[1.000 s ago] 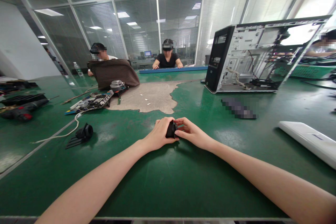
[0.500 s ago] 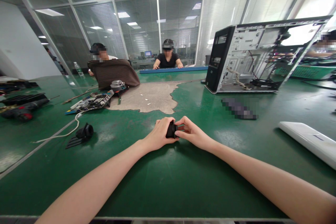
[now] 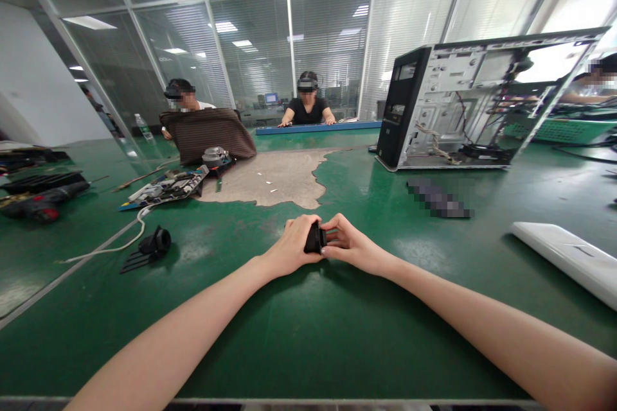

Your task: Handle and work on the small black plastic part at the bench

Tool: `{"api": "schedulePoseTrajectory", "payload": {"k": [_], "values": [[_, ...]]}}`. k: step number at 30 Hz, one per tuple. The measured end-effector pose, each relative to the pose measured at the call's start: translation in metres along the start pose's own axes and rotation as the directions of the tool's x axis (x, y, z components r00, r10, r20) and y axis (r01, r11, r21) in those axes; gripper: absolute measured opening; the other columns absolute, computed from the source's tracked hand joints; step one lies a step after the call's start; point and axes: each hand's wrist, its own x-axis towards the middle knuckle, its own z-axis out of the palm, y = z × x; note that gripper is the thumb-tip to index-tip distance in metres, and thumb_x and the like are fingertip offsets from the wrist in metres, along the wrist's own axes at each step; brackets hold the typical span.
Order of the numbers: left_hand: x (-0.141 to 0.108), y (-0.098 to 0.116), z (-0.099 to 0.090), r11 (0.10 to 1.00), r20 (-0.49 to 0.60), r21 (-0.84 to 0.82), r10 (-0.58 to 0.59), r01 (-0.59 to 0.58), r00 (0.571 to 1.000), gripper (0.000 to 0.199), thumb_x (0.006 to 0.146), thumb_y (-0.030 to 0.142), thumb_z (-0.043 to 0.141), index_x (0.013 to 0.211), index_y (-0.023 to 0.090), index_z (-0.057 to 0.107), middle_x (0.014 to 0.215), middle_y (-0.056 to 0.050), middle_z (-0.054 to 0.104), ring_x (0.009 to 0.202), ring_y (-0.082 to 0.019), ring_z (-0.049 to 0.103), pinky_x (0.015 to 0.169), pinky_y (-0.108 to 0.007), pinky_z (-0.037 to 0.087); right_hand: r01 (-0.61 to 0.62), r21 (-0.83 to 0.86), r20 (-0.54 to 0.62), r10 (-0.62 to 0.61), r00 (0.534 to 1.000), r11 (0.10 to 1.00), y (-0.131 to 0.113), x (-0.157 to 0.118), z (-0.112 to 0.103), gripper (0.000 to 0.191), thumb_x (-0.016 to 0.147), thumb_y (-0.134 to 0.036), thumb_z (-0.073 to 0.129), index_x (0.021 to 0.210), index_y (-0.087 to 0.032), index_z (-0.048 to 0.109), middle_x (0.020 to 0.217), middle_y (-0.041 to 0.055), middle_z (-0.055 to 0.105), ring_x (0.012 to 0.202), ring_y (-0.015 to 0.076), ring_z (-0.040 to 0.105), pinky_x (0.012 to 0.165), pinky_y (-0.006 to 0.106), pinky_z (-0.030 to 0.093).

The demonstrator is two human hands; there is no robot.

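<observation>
My left hand (image 3: 292, 246) is wrapped round a small black boxy part (image 3: 315, 239), just above the green table in front of me. From the other side my right hand (image 3: 353, 245) grips the same part's edge between thumb and fingertips. Most of the part is hidden by the left hand, so its exact kind does not show. Left of the hands lies a black plastic piece (image 3: 155, 243) with a round collar and long prongs.
Behind it is a circuit board (image 3: 166, 187) with a white cable; a power drill (image 3: 43, 200) lies far left. An open computer case (image 3: 453, 106) stands at right, near a white flat panel (image 3: 569, 260). A person (image 3: 308, 108) sits opposite, hands on a blue bar (image 3: 318, 128).
The right thumb and fingers have shifted slightly on the black part, and more of its right edge shows. The left hand keeps its hold almost unmoved.
</observation>
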Motion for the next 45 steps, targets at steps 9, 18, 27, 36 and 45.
{"api": "schedulePoseTrajectory", "payload": {"k": [9, 18, 27, 36, 45], "values": [[0.0002, 0.0011, -0.0006, 1.0, -0.008, -0.004, 0.007, -0.007, 1.0, 0.053, 0.068, 0.037, 0.063, 0.11, 0.021, 0.035, 0.104, -0.006, 0.049, 0.096, -0.022, 0.047, 0.084, -0.037, 0.032, 0.003, -0.048, -0.087, -0.007, 0.996, 0.999, -0.0019, 0.0027, 0.003, 0.026, 0.076, -0.028, 0.056, 0.097, -0.022, 0.041, 0.097, 0.0023, 0.048, 0.089, 0.0144, 0.055, 0.074, 0.031, 0.048], [0.0, 0.001, -0.001, 1.0, -0.003, -0.008, 0.008, -0.008, 1.0, 0.053, 0.068, 0.032, 0.063, 0.11, 0.02, 0.034, 0.105, -0.006, 0.048, 0.098, -0.023, 0.047, 0.085, -0.036, 0.032, -0.001, -0.024, 0.007, 0.001, 1.0, 1.0, 0.0021, 0.0005, -0.0014, 0.037, 0.07, -0.02, 0.063, 0.098, -0.022, 0.038, 0.095, 0.0021, 0.052, 0.092, 0.0154, 0.054, 0.079, 0.033, 0.047], [0.0002, -0.0007, 0.0009, 1.0, -0.01, 0.001, 0.008, -0.008, 1.0, 0.053, 0.068, 0.036, 0.063, 0.11, 0.02, 0.034, 0.103, -0.005, 0.049, 0.095, -0.021, 0.047, 0.084, -0.035, 0.032, 0.007, -0.026, -0.076, -0.009, 0.997, 1.0, -0.0014, 0.0029, 0.0018, 0.023, 0.074, -0.028, 0.058, 0.089, -0.021, 0.041, 0.101, 0.0026, 0.05, 0.092, 0.0153, 0.054, 0.075, 0.03, 0.047], [0.0003, 0.0015, -0.0011, 1.0, 0.0, -0.004, 0.006, -0.006, 1.0, 0.053, 0.068, 0.034, 0.063, 0.11, 0.021, 0.034, 0.104, -0.005, 0.049, 0.096, -0.021, 0.046, 0.085, -0.036, 0.031, -0.029, -0.033, -0.045, 0.027, 0.999, 0.999, -0.0003, 0.0021, 0.0005, 0.031, 0.072, -0.024, 0.06, 0.096, -0.021, 0.041, 0.1, 0.0042, 0.051, 0.094, 0.0168, 0.054, 0.08, 0.036, 0.046], [0.0003, 0.0003, -0.0002, 1.0, -0.006, 0.01, 0.016, -0.016, 1.0, 0.055, 0.067, 0.031, 0.065, 0.11, 0.021, 0.033, 0.105, -0.006, 0.048, 0.097, -0.022, 0.046, 0.085, -0.035, 0.032, -0.007, 0.029, -0.01, 0.007, 1.0, 1.0, -0.0014, 0.0017, 0.0, 0.029, 0.073, -0.026, 0.06, 0.093, -0.022, 0.039, 0.099, 0.0022, 0.052, 0.093, 0.0148, 0.054, 0.079, 0.032, 0.046]]}}
